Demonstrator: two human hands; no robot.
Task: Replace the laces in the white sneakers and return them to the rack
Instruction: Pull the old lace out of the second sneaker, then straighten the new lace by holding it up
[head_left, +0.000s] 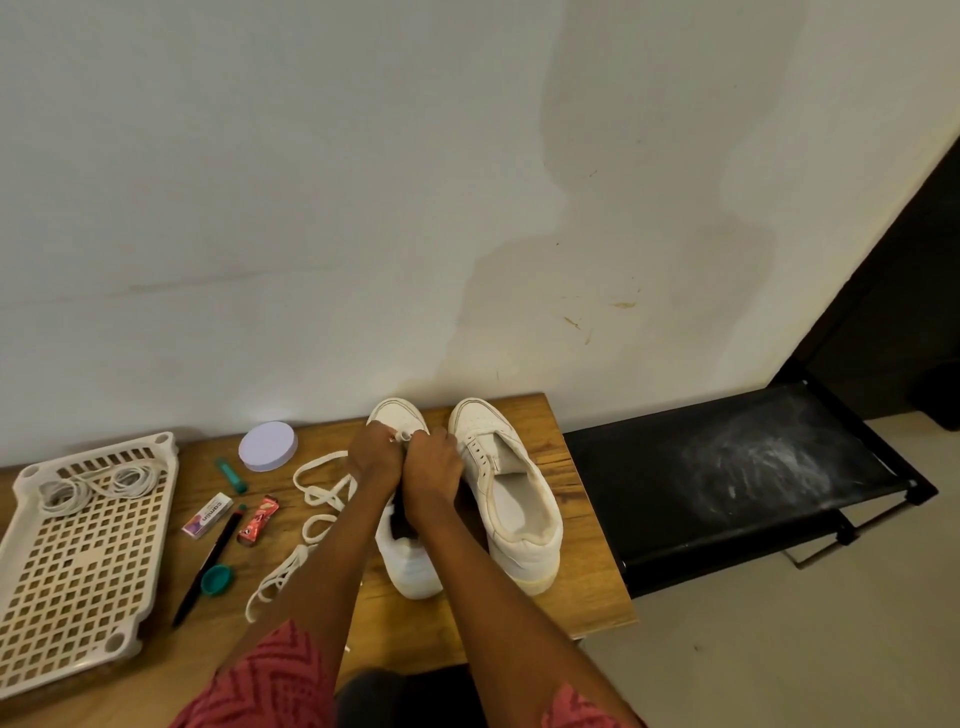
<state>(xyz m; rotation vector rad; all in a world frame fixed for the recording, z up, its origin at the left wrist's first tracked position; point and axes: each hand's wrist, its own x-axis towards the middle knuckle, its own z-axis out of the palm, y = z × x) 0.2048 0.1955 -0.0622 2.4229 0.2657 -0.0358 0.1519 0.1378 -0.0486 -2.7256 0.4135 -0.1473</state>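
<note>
Your left hand (375, 457) and right hand (434, 462) met over the left sneaker (408, 561) on the tabletop (582, 571), fingers curled and pinching a lace end (402, 435) near its toe. The right sneaker (511, 499) stood just beside it, unlaced. A loose white lace (311, 514) trailed left of your forearm, near the tray (78, 561)

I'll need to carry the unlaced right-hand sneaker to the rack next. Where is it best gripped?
Probably by the heel collar of the right sneaker, coming from the near side and above. Its heel points toward the person, the opening gapes wide with no lace, and both hands are busy at the left sneaker beside it.
</note>
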